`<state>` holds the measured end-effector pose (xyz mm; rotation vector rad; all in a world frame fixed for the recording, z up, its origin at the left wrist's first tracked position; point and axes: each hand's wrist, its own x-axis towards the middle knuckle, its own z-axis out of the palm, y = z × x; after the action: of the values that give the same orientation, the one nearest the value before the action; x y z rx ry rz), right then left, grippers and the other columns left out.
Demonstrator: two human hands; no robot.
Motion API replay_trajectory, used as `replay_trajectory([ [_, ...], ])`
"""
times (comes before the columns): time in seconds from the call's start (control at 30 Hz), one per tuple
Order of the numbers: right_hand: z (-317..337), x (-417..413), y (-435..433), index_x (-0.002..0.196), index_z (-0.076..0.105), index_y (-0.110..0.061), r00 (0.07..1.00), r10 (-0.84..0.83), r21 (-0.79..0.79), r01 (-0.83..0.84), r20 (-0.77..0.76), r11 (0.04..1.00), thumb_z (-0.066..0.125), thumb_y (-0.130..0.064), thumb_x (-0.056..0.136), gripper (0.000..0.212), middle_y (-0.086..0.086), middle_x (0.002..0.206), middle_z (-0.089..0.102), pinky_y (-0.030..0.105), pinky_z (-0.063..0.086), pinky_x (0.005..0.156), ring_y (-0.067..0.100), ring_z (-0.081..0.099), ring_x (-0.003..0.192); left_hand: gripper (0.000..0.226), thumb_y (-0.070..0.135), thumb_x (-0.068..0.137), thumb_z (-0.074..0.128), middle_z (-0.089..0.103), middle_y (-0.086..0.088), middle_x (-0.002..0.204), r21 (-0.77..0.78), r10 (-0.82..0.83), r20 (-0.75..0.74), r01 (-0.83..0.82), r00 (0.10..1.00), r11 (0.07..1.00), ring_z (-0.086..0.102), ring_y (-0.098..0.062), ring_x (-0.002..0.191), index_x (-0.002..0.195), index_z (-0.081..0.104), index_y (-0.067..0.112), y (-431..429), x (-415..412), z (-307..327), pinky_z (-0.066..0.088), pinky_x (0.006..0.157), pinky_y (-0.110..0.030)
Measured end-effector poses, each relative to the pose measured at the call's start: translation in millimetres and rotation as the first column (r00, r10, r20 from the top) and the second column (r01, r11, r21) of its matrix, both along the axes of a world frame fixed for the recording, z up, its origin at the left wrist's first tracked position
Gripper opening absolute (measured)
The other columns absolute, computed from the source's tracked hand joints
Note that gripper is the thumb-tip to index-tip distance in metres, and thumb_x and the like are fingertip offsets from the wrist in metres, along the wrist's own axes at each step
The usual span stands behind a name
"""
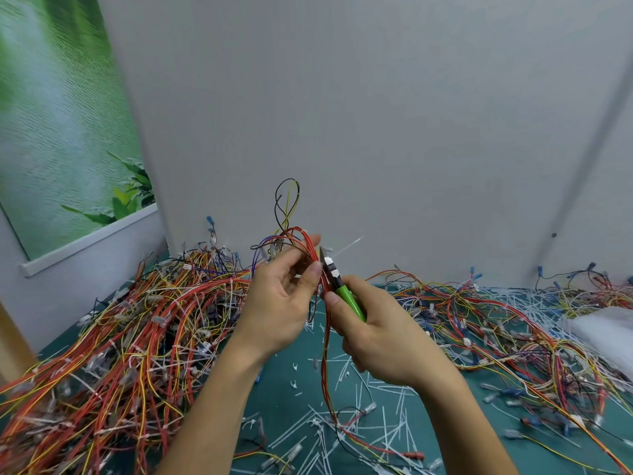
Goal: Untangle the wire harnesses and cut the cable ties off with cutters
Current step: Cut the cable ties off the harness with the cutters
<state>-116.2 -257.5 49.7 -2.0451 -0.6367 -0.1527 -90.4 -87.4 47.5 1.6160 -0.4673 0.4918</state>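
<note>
Right hand [387, 337] curled round green-handled cutters [347, 298], blades at a white cable tie [329, 260] on the red harness [310, 250] pinched in left hand [279, 303]. Cut tie scraps [342, 430] litter green desk [274, 399]; tangled harness piles [137, 320] either side, grey wall [376, 132] behind.

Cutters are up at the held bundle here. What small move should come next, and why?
Probably squeeze the cutters shut on the white cable tie. The left hand holds the red wire bundle up, and the right hand has the cutter tip right at the tie; blur hides whether the blades clear the wires.
</note>
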Motion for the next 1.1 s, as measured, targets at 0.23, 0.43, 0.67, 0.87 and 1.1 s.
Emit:
replay_trajectory([
  [0.23,0.8,-0.9,0.0,0.102,0.053,-0.026,1.000,0.020,-0.012,-0.020,-0.005,1.000,0.049,-0.043,0.105,0.018,0.003,0.075,0.056,0.052,0.056,0.070,0.032,0.060,0.073,0.042,0.011,0.100,0.058,0.063,0.003,0.137,0.013,0.020,-0.001,-0.020,1.000,1.000,0.058,-0.005,0.128,0.142,0.054,0.010,-1.1,-2.2,1.6,0.047,0.107,-0.024],
  [0.43,1.8,0.3,-5.7,0.102,0.052,-0.033,0.999,0.036,-0.042,-0.037,-0.029,0.998,0.048,-0.046,0.104,0.014,0.005,0.080,0.060,0.055,0.056,0.075,0.029,0.062,0.077,0.041,0.013,0.101,0.057,0.060,0.010,0.138,0.042,0.030,0.019,-0.031,0.999,0.999,0.053,0.002,0.130,0.142,0.054,0.012,-2.9,-1.4,-0.9,0.043,0.104,-0.013],
  [0.67,-2.1,2.6,-2.2,0.097,0.052,-0.034,0.999,0.028,-0.009,-0.028,0.019,1.000,0.049,-0.045,0.105,0.014,-0.001,0.075,0.054,0.044,0.051,0.059,0.021,0.053,0.062,0.044,0.016,0.101,0.056,0.062,0.007,0.139,0.021,0.033,0.012,-0.033,0.999,0.999,0.056,-0.005,0.130,0.144,0.052,0.013,-2.5,0.4,-2.3,0.046,0.110,-0.028],
  [0.87,-1.9,1.7,1.7,0.093,0.049,-0.034,1.000,0.014,-0.014,-0.014,0.025,1.000,0.047,-0.042,0.106,0.015,-0.004,0.074,0.053,0.038,0.050,0.061,0.021,0.053,0.063,0.040,0.011,0.102,0.055,0.062,0.015,0.135,0.041,0.028,0.021,-0.029,0.999,0.999,0.055,0.001,0.129,0.142,0.054,0.014,-1.6,2.2,-3.2,0.044,0.103,-0.014],
  [1.1,1.4,-1.9,0.8,0.095,0.050,-0.034,1.000,0.030,-0.012,-0.030,0.002,0.999,0.049,-0.042,0.105,0.014,0.001,0.075,0.056,0.053,0.055,0.071,0.029,0.059,0.072,0.042,0.020,0.101,0.056,0.062,0.013,0.138,0.026,-0.011,0.017,0.011,1.000,1.000,0.053,-0.001,0.132,0.143,0.054,0.020,1.3,2.0,-4.6,0.044,0.106,-0.017],
])
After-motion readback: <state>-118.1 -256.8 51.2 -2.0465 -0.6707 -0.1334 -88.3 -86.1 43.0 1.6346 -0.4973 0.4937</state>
